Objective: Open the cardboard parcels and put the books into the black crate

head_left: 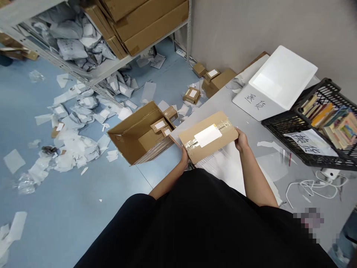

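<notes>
Between my hands is a flat taped cardboard box (192, 134) with a white label (208, 135) on its top face. My left hand (184, 158) grips its near left corner, and my right hand (241, 140) is closed on its right end. The fingers beneath the box are partly hidden. To its left stands a large open carton (128, 149) holding several small labelled parcels (160, 125). Under and beside the held box, white sheet material (220, 167) lies on the grey table (267, 139).
A white bin (284, 78) and a black crate (304, 158) of books stand on the table's right, near a white cable (312, 190). Paper and grey parcels (80, 145) litter the blue floor. Small boxes (191, 95) lie beyond the table; a metal shelf (111, 70) holds cartons and bags.
</notes>
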### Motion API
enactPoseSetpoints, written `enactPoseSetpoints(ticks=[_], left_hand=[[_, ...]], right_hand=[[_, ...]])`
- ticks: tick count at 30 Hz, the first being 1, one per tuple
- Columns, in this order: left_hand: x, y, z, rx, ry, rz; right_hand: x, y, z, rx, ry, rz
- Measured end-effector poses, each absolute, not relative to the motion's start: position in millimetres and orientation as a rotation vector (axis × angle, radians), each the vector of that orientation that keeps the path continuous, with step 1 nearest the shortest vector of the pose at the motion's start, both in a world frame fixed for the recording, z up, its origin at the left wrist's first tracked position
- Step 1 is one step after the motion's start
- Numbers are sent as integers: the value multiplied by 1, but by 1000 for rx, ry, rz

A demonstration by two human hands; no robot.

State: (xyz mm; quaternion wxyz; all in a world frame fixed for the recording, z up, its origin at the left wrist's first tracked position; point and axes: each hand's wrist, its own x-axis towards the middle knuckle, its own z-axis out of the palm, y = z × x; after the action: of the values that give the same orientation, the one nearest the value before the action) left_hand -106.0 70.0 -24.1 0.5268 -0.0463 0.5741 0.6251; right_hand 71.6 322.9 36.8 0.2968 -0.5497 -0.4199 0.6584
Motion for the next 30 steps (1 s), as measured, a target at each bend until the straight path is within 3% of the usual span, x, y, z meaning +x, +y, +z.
enactPoseSetpoints(ticks=[9,18,30], left_hand=[[-104,123,22,-36,1140,1353],[-26,179,50,275,1058,989],[68,171,16,403,1074,773]], right_hand=[[172,237,59,-1467,-771,1446],[277,140,74,-1469,-442,1079],[364,56,35,-1539,-254,1011]])
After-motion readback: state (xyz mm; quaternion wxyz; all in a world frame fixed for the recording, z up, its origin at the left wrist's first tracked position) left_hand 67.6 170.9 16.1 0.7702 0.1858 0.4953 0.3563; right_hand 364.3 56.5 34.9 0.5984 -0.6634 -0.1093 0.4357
